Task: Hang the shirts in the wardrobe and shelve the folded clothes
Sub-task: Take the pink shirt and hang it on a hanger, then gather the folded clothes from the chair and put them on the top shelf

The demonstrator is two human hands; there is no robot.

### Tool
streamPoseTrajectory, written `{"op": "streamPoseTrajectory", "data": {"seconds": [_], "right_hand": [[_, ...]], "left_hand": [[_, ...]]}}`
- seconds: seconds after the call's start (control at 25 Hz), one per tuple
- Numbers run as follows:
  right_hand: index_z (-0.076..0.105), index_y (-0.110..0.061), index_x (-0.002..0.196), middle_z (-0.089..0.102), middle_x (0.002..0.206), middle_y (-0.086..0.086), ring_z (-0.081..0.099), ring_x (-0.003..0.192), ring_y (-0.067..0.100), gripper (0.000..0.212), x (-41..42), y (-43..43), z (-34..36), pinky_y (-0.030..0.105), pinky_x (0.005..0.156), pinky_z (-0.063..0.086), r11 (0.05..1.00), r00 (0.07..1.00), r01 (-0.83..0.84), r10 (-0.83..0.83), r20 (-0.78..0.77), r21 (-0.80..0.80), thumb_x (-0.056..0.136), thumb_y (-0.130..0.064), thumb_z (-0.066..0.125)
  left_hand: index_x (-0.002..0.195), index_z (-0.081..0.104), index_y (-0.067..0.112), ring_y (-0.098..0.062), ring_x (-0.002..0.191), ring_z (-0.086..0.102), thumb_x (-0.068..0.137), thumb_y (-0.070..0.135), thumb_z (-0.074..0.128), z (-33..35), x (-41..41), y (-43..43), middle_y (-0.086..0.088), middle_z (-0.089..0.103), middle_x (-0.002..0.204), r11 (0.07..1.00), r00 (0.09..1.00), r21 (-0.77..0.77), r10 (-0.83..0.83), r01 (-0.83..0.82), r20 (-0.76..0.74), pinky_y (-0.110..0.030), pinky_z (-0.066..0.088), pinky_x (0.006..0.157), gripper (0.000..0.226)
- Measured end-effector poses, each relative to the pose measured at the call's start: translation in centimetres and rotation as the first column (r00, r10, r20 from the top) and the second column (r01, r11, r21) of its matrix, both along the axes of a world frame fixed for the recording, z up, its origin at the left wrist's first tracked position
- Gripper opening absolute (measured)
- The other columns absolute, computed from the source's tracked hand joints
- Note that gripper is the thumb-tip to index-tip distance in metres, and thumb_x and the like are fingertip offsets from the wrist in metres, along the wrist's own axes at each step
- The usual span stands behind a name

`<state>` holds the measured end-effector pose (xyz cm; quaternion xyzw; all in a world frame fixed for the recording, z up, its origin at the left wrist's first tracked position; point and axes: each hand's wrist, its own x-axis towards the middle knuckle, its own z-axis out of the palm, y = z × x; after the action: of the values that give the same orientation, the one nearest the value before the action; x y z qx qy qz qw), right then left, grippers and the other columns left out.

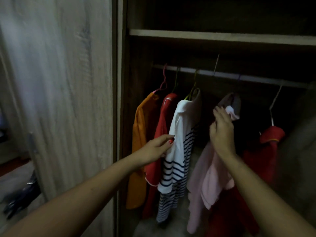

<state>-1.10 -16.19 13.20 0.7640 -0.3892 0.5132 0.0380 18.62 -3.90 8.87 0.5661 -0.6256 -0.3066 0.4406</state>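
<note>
Pink shirt [212, 178] — right hand [222, 129] grips its collar.

Wardrobe door [56, 82]: pale grey wood grain
Shelf [222, 37]: light wood
Rail [222, 74]: whitish
Leftmost shirt [140, 151]: orange, on a pink hanger [163, 81]
Second shirt [162, 127]: red, white trim
Third shirt [177, 151]: white, navy stripes
Held garment [210, 182]: pale pink, grey-brown collar
Far shirt [270, 139]: red
Thumbnail [171, 140]: red polish
</note>
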Motion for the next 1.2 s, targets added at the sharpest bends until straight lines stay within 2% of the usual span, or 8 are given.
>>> {"op": "streamPoseTrajectory", "data": {"seconds": [0.08,0.28,0.52,0.72,0.84,0.96,1.08,1.2], "right_hand": [[0.057,0.001,0.125,0.057,0.132,0.015,0.049,0.126,0.027,0.044,2.4,3.1,-2.8,0.043,0.114,0.029,0.991,0.993,-0.122,0.122,-0.007,-0.053,0.082,0.005,0.046],[0.062,-0.002,0.114,0.063,0.116,0.010,0.055,0.110,0.013,0.035,11.2,12.4,-9.1,0.016,0.101,0.037,0.844,0.848,-0.530,0.527,0.060,0.077,0.082,0.007,0.050],[0.064,-0.007,0.109,0.066,0.105,0.008,0.062,0.094,0.016,0.028,24.5,22.9,-19.0,0.011,0.083,0.044,0.574,0.638,-0.716,0.769,0.039,0.397,0.084,0.004,0.056],[0.065,-0.008,0.107,0.066,0.104,0.007,0.062,0.091,0.012,0.028,32.9,31.2,-30.1,0.021,0.081,0.048,0.371,0.536,-0.632,0.843,0.038,0.680,0.085,0.000,0.050],[0.066,-0.006,0.105,0.063,0.100,0.001,0.055,0.091,0.002,0.027,35.1,34.7,-36.6,0.003,0.080,0.039,0.286,0.479,-0.548,0.878,0.015,0.786,0.085,-0.009,0.048],[0.064,-0.020,0.109,0.065,0.103,-0.005,0.063,0.094,0.012,0.025,36.5,36.3,-44.6,0.022,0.083,0.051,0.177,0.437,-0.373,0.900,0.004,0.911,0.087,-0.013,0.057],[0.063,-0.032,0.106,0.067,0.099,-0.011,0.065,0.092,0.009,0.023,37.7,36.3,-52.0,0.030,0.078,0.054,0.126,0.473,-0.208,0.881,-0.013,0.970,0.087,-0.019,0.058],[0.063,-0.017,0.102,0.066,0.089,-0.004,0.064,0.084,0.017,0.019,40.0,35.5,-57.1,0.029,0.073,0.053,-0.026,0.634,-0.055,0.771,0.055,0.998,0.091,-0.004,0.055]], "left_hand": [[0.137,0.044,0.027,-0.015,0.119,0.056,0.100,0.030,0.040,-0.7,0.6,1.5,-0.002,0.056,0.130,0.999,0.997,0.010,0.038,-0.038,-0.064,-0.029,0.052,0.085,0.038],[0.136,0.045,0.015,-0.015,0.113,0.055,0.101,0.019,0.038,-4.0,5.9,10.5,-0.006,0.056,0.125,0.968,0.911,0.055,0.250,-0.245,-0.328,-0.028,0.046,0.081,0.036],[0.126,0.051,0.014,-0.008,0.085,0.063,0.100,0.019,0.041,-12.3,18.6,29.0,0.001,0.065,0.105,0.742,0.574,0.255,0.651,-0.621,-0.497,-0.021,0.051,0.073,0.028],[0.116,0.058,0.019,-0.019,0.101,0.060,0.100,0.024,0.041,-22.8,27.4,43.5,-0.004,0.066,0.112,0.432,0.222,0.509,0.879,-0.744,-0.421,-0.038,0.043,0.096,0.024],[0.111,0.059,0.016,-0.021,0.097,0.058,0.100,0.021,0.042,-30.8,28.3,49.3,-0.008,0.065,0.105,0.231,0.033,0.658,0.954,-0.717,-0.299,-0.030,0.045,0.080,0.021],[0.113,0.059,0.007,-0.023,0.091,0.055,0.100,0.018,0.042,-39.4,27.4,52.8,-0.012,0.061,0.105,0.093,-0.083,0.804,0.981,-0.588,-0.174,-0.030,0.044,0.075,0.025],[0.099,0.060,0.004,-0.024,0.084,0.055,0.099,0.015,0.044,-46.9,26.8,53.7,-0.013,0.060,0.094,0.020,-0.145,0.887,0.985,-0.461,-0.098,-0.030,0.045,0.070,0.020],[0.081,0.055,0.011,-0.016,0.064,0.048,0.098,0.016,0.047,-52.0,27.5,51.8,-0.007,0.052,0.077,-0.009,-0.215,0.921,0.973,-0.390,-0.082,-0.026,0.040,0.058,0.020]]}}
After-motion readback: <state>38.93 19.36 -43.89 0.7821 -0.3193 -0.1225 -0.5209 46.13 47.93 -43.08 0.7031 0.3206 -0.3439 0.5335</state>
